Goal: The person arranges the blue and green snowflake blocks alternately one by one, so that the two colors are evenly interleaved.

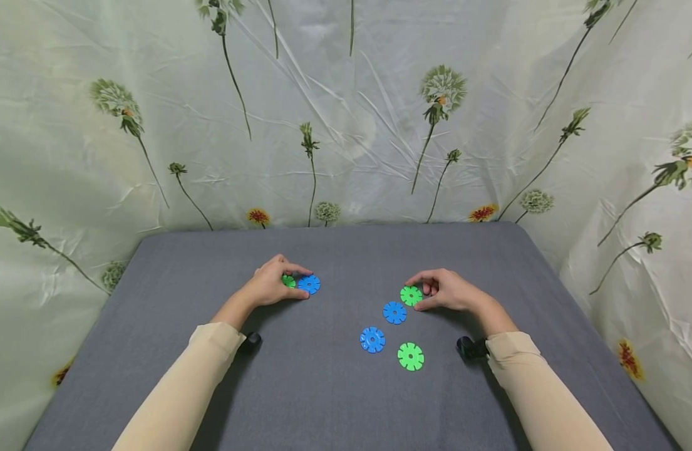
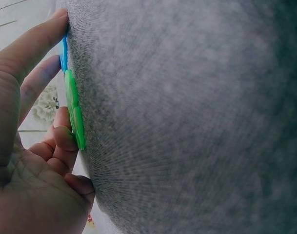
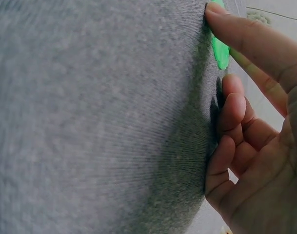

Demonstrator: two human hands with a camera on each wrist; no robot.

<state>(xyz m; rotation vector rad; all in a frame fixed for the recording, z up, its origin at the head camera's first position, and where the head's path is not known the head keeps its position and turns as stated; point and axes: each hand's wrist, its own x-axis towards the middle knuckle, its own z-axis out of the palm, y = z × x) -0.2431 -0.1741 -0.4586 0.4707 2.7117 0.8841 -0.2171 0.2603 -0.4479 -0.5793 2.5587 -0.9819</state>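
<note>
At the left of the table, my left hand (image 1: pixel 271 283) has thumb and index finger at opposite edges of a blue notched disc (image 1: pixel 309 284). Beside that disc, a green notched disc (image 1: pixel 289 281) lies partly hidden under the same hand; the left wrist view shows this green disc (image 2: pixel 74 109) near the curled lower fingers. My right hand (image 1: pixel 448 292) pinches another green notched disc (image 1: pixel 411 295) by its rim between thumb and index finger, flat at the table surface. Its other fingers are curled in, as the right wrist view shows. A blue disc (image 1: pixel 394 312) lies just below that green one.
Nearer me on the grey cloth-covered table (image 1: pixel 300 388) lie one more blue disc (image 1: pixel 372 339) and one more green disc (image 1: pixel 410 356). A flower-printed curtain (image 1: pixel 357 125) hangs behind the table's far edge and along its sides.
</note>
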